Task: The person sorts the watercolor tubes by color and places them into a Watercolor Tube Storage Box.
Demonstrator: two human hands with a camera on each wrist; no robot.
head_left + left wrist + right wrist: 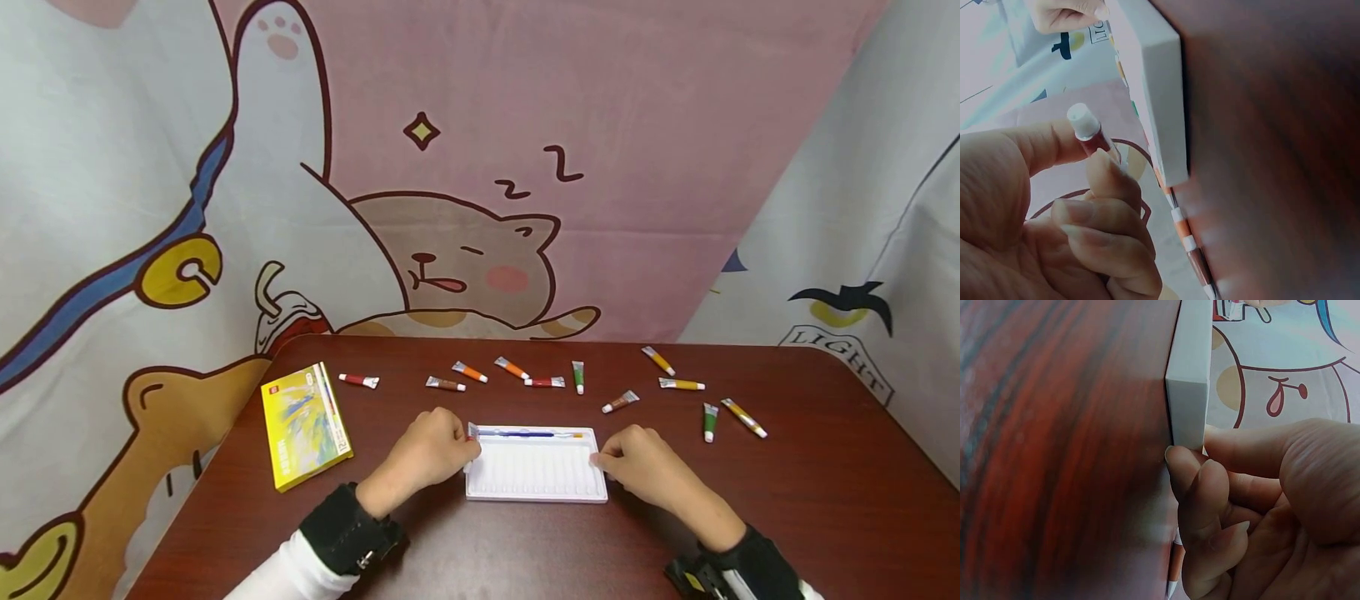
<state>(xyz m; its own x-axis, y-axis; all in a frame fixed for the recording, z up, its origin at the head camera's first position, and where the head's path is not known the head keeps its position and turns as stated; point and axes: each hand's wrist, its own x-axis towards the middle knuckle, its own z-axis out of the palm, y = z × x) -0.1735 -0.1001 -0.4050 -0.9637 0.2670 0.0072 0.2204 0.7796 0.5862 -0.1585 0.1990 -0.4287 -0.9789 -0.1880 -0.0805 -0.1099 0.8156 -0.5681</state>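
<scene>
The dark red paint tube is sitting at the left end of the white tray, near the tray's far corner; whether it is touching the rim, I cannot tell. The left hand is clamping the tube between thumb and fingertip, and its other fingers are curling loosely. The white cap is pointing toward the person. At the tray's right end, the right hand is pinching the wall between thumb and fingers.

In the tray's far groove a blue-handled brush is lying lengthwise. Just beyond the tray, a red tube and a green tube are lying apart, and left of the tray a yellow box is resting flat.

For good handling, the left hand is probably needing only a light pinch, since a soft tube is likely giving under pressure. Lining the tube up with the tray's ridged slots is seeming wise, so that neither end is catching on the rim. The right hand's hold is likely serving best when it is steadying the tray without tipping it.
</scene>
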